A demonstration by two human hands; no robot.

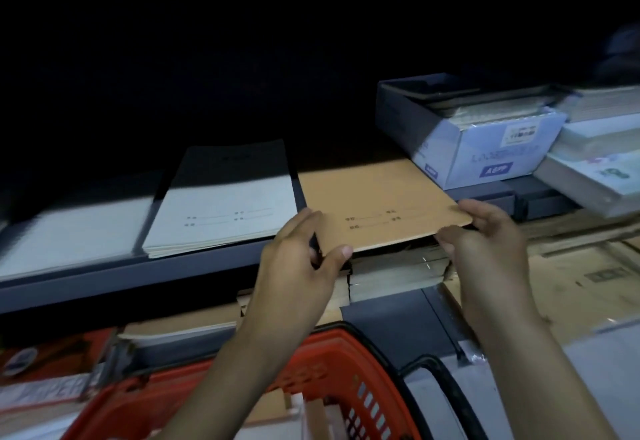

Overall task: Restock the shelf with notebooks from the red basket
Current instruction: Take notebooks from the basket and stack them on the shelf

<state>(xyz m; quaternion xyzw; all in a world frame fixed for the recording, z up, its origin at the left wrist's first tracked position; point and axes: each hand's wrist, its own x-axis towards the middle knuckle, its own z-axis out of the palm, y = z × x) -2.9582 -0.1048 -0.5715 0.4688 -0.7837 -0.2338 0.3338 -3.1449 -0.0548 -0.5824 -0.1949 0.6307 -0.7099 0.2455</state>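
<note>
The left hand (298,259) is pinching the near left corner of a brown notebook (381,204), and the right hand (485,242) is gripping its near right corner. The notebook is lying flat at mid-frame on the shelf (104,277), just beside a pale stack (225,211). The red basket (346,370) is sitting at bottom centre.

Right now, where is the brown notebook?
Head view, centre: brown notebook on the shelf, gripped by left hand and right hand, just right of the white notebooks.
</note>
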